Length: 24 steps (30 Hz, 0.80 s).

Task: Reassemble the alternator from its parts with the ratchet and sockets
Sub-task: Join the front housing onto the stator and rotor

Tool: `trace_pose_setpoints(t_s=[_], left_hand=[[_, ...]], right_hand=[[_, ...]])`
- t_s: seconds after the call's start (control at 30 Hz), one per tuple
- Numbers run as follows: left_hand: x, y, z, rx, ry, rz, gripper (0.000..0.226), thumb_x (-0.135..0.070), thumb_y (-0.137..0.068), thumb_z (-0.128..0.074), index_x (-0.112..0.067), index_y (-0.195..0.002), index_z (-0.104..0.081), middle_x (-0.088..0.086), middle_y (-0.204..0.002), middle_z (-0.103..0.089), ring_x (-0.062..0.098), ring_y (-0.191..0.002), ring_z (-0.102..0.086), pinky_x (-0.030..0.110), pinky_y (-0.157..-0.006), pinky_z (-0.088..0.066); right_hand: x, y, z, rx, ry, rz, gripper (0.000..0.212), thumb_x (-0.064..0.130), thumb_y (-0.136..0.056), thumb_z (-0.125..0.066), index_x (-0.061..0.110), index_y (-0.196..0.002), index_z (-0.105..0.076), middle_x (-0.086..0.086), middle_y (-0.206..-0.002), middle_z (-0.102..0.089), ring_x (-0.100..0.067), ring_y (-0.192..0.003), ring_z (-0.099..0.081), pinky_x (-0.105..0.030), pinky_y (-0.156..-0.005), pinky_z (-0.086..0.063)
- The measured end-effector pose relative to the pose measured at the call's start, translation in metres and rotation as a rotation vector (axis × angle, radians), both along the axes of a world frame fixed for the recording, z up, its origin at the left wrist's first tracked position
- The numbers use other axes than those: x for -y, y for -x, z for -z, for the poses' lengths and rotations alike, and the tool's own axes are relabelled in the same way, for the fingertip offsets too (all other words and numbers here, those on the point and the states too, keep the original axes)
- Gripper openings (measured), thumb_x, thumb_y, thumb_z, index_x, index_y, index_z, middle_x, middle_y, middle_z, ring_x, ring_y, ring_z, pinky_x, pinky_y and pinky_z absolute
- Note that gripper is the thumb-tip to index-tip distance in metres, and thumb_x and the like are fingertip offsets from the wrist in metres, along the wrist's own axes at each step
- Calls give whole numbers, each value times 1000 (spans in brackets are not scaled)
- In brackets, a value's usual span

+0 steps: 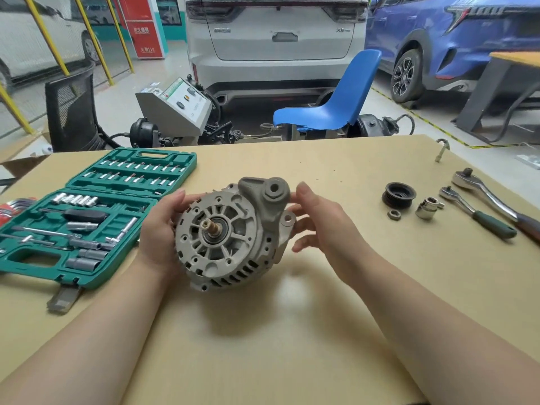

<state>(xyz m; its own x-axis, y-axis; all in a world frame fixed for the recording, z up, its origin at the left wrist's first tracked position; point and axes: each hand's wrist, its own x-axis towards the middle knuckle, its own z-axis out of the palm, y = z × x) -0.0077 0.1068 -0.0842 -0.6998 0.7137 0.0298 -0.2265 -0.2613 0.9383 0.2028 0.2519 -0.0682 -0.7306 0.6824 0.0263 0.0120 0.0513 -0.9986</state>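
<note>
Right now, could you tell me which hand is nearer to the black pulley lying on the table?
Right. The right hand is at the alternator's pulley-side edge; the left hand grips its far side from the pulley.

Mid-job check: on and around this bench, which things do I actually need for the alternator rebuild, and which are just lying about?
For the job:
alternator, held between left hand and right hand
pulley
nut
socket
green-handled ratchet
large ratchet
green socket case

Lying about:
metal hook
blue chair
black mesh chair

Bare forearms [111, 325] — no sleeves, no gloves
</note>
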Motion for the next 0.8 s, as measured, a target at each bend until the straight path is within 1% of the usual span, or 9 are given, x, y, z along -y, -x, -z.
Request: trace_pose_setpoints(t_s=[0.07,0.1,0.17,0.27,0.4,0.53,0.63,0.7,0.8], left_hand=[[-1,-2,2,-59,-14,-10,60,-32,-112,-38,-14,-85,-88,15,-90,-83,27,-84,-82,34,-67,-66],[-1,-3,2,-88,-11,-16,58,-33,-111,-39,-13,-89,-88,18,-93,-82,30,-87,-82,37,-70,-67],[-2,-4,3,-121,0,-24,54,-40,-107,-44,-10,-97,-87,25,-101,-81,38,-94,-80,44,-79,-67],[-2,-4,4,-142,15,-51,59,-49,-104,-47,-3,-104,-84,31,-102,-79,47,-99,-77,53,-86,-64],[-5,-7,2,-330,14,-97,56,-42,-105,-46,0,-104,-83,23,-91,-81,40,-93,-79,43,-78,-65],[-6,-13,2,-234,-64,-61,43,-31,-102,-54,1,-98,-83,20,-85,-81,28,-80,-80,31,-66,-63],[-5,-14,3,-249,-64,-49,41,-28,-103,-54,1,-101,-82,19,-87,-81,28,-81,-80,31,-66,-63],[-3,-12,4,-255,-61,-26,39,-29,-106,-54,-6,-100,-85,20,-92,-81,32,-86,-80,36,-70,-64],[-2,-8,5,-296,-39,23,37,-39,-105,-59,-12,-101,-84,19,-98,-81,35,-91,-79,41,-75,-65]], right_hand=[[-3,1,-12,40,-22,-75,84,93,-73,-53,22,-110,-76,-8,-97,-74,-19,-79,-65,-42,-74,-53],[-5,0,-16,45,-3,-118,86,95,-70,-53,24,-111,-77,-14,-104,-74,-21,-82,-65,-43,-78,-53],[-8,-7,-18,20,56,-209,82,93,-71,-55,26,-114,-77,-21,-115,-71,-25,-88,-65,-43,-85,-51],[-11,-14,-15,-23,90,-261,75,85,-76,-62,23,-118,-76,-26,-121,-68,-29,-94,-64,-47,-90,-49],[-12,-13,-8,-85,49,-230,67,71,-83,-63,15,-118,-73,-31,-115,-66,-34,-92,-63,-51,-86,-46],[-16,-9,-8,-102,58,-185,57,64,-89,-60,16,-116,-74,-37,-116,-64,-38,-94,-62,-55,-89,-45],[-20,-4,-10,-82,36,-180,60,65,-89,-58,18,-122,-74,-34,-120,-65,-40,-99,-64,-64,-94,-47],[-23,-4,-8,-64,25,-176,62,66,-89,-56,18,-127,-71,-31,-123,-66,-44,-104,-64,-69,-100,-45],[-27,-7,-5,-23,31,-198,65,69,-91,-54,21,-133,-67,-23,-128,-68,-52,-118,-60,-61,-102,-48]])
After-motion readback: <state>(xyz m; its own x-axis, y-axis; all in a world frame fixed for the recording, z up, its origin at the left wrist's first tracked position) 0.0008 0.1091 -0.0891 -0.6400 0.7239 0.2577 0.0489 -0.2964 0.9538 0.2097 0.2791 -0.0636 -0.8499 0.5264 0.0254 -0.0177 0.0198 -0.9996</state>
